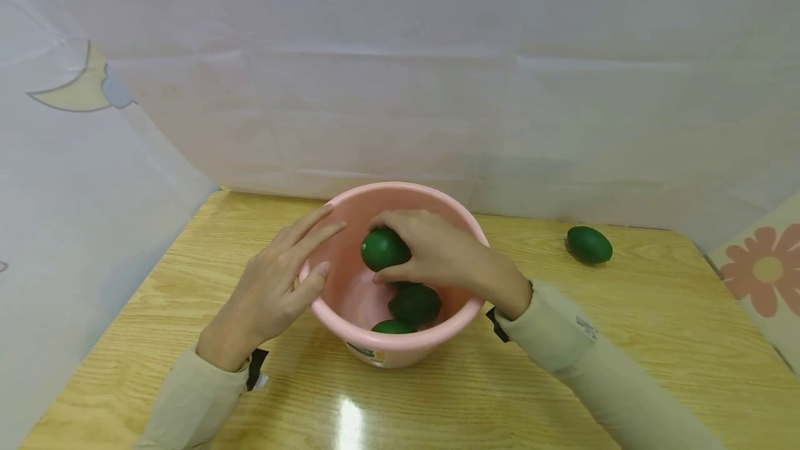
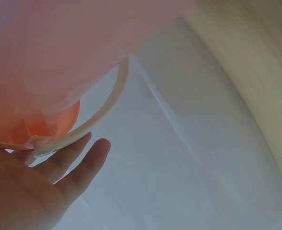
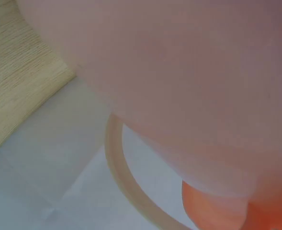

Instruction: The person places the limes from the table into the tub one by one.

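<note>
A pink plastic bucket point(image 1: 400, 353) stands on the wooden table point(image 1: 562, 339). My right hand point(image 1: 431, 248) reaches over its rim and grips a dark green round fruit point(image 1: 382, 248) above the inside. Two more green fruits point(image 1: 414, 304) lie at the bottom. My left hand point(image 1: 281, 276) rests with straight fingers against the bucket's left rim. In the left wrist view the open left hand point(image 2: 45, 182) lies by the bucket wall point(image 2: 64, 52) and its pale handle point(image 2: 107, 105). The right wrist view shows only the bucket wall point(image 3: 193, 81) and handle point(image 3: 126, 182).
Another green fruit point(image 1: 589, 244) lies on the table at the back right. White sheeting point(image 1: 400, 75) walls the table's back and left. A flower-patterned sheet point(image 1: 762, 269) stands at the right edge.
</note>
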`<state>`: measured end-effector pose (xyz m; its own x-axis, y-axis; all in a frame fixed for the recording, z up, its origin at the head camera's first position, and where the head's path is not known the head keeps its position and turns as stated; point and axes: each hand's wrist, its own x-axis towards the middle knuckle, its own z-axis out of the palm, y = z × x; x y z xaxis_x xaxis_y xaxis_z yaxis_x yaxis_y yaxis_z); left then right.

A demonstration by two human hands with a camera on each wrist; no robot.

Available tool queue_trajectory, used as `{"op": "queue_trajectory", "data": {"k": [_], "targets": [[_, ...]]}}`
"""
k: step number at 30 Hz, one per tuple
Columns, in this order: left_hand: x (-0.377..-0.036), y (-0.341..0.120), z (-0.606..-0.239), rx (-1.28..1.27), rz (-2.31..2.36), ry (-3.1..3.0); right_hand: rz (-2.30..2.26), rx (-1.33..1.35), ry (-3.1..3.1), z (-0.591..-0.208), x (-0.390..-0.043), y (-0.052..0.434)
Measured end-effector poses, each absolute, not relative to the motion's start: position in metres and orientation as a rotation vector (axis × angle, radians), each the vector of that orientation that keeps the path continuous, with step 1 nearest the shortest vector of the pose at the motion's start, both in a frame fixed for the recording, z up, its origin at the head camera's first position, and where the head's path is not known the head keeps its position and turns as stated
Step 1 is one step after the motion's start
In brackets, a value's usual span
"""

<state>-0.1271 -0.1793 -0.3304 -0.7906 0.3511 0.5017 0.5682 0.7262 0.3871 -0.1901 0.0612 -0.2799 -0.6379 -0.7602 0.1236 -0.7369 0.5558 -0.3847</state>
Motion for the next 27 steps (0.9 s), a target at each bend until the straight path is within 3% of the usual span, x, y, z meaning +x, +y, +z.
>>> {"op": "queue_trajectory", "data": {"k": [27], "targets": [[-0.1259,-0.1792,-0.3293,-0.686,-0.757,-2.543,-0.446,-1.302,2.606,-0.2861,-0.1922,0.0558]]}}
